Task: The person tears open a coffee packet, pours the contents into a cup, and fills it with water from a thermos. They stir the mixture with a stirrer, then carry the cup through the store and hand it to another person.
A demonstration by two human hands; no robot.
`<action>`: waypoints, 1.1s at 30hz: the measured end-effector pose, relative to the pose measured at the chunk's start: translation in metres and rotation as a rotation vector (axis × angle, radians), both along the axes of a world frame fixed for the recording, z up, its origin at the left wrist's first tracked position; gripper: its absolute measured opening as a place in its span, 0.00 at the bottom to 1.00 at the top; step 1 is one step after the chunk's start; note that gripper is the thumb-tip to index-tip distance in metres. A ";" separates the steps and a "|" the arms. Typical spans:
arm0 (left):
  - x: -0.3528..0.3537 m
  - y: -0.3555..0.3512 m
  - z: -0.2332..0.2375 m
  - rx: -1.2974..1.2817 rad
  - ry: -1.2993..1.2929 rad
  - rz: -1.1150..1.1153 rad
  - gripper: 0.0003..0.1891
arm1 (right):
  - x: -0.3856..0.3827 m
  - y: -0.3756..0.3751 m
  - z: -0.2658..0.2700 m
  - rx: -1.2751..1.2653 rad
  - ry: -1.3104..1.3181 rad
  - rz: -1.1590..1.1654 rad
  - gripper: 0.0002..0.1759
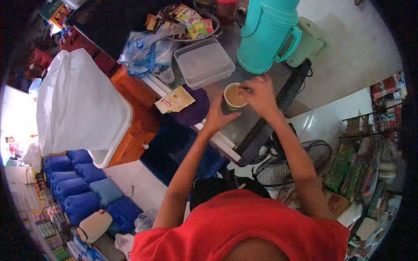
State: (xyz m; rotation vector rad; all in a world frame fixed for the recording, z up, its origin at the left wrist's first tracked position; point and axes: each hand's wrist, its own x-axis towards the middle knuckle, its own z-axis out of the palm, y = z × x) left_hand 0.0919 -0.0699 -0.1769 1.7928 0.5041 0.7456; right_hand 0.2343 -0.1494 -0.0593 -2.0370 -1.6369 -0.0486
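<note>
**A:** Where is the cup (235, 96)?

**B:** Just above the middle of the frame, upright on the grey surface (244, 124). It is close to the near edge and holds a light brown drink.

**A:** And the hands?

**B:** The left hand (215, 115) comes in from the lower left and wraps its fingers around the cup's side. I'd say that grip is there to stop a light cup from sliding or tipping. The right hand (261, 95) is over the rim from the right, with its fingertips pinched together and pointing down into the mouth. I can't tell whether they grip a spoon or anything else; it is too small to see.

**A:** Why so near the edge?

**B:** Probably for reach, since both arms get there with the elbows bent.

**A:** What surrounds it?

**B:** A teal flask (265, 35) stands just behind it toward the top of the frame, with a pale green jug (309, 41) at its right. Both are near the cup, which suits pouring. A lidded clear box (203, 63) sits to the upper left. A torn sachet (174, 101) lies flat on a purple cloth (191, 108) left of the cup, apart from it.

**A:** Anything further off?

**B:** An orange cooler (130, 126) under a white lid is at centre left, and a fan (300, 165) stands on the floor at lower right.
</note>
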 end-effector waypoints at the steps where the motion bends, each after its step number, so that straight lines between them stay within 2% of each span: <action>1: 0.000 -0.001 0.003 -0.044 -0.001 -0.017 0.45 | -0.003 -0.001 -0.001 0.002 0.001 0.001 0.11; 3: -0.002 -0.003 0.005 -0.074 -0.005 -0.008 0.45 | -0.013 -0.006 0.003 -0.101 0.167 0.118 0.08; 7: -0.006 -0.002 0.006 -0.057 0.013 -0.006 0.43 | -0.003 -0.004 0.010 -0.196 0.219 0.020 0.08; 9: -0.004 -0.001 0.006 -0.076 0.003 -0.029 0.43 | 0.000 0.001 0.002 0.150 -0.099 -0.008 0.10; 10: -0.003 0.000 0.006 -0.096 -0.006 -0.052 0.43 | 0.000 0.000 -0.002 0.150 -0.101 -0.012 0.10; 12: -0.001 0.000 0.004 -0.112 -0.020 -0.056 0.43 | -0.008 -0.001 0.001 -0.052 0.123 0.096 0.09; 13: -0.002 0.000 0.003 -0.130 -0.031 -0.057 0.43 | -0.008 -0.003 0.000 -0.053 0.123 0.097 0.09; 15: -0.004 0.000 0.009 -0.113 0.009 -0.042 0.43 | -0.005 -0.007 -0.003 -0.112 0.377 0.130 0.08; 16: -0.005 0.000 0.012 -0.096 0.049 -0.026 0.43 | -0.001 -0.005 -0.003 -0.113 0.376 0.131 0.08; 18: -0.003 0.002 0.006 -0.092 0.032 -0.026 0.43 | 0.008 0.002 -0.001 0.000 0.065 0.026 0.10; 21: 0.000 0.004 0.003 -0.069 0.009 -0.027 0.44 | -0.003 0.008 0.003 0.007 0.036 0.014 0.10; 22: 0.001 0.004 0.003 -0.052 0.003 -0.023 0.44 | -0.003 0.006 0.003 0.007 0.035 0.012 0.10; 24: 0.002 0.005 0.003 -0.064 -0.008 -0.045 0.44 | -0.003 0.000 0.002 -0.249 0.433 0.176 0.11; 28: 0.005 0.007 0.001 -0.063 -0.036 -0.052 0.44 | 0.014 0.001 0.001 -0.179 0.456 0.073 0.11; 30: 0.008 0.006 0.007 -0.056 -0.058 -0.065 0.44 | 0.014 0.007 0.004 0.048 0.011 0.024 0.13; 31: 0.010 0.006 0.009 -0.048 -0.078 -0.077 0.44 | 0.010 0.006 0.004 0.047 0.009 0.022 0.13; 33: 0.013 0.008 0.002 -0.111 -0.118 -0.104 0.44 | -0.004 0.001 0.011 -0.088 0.227 0.144 0.11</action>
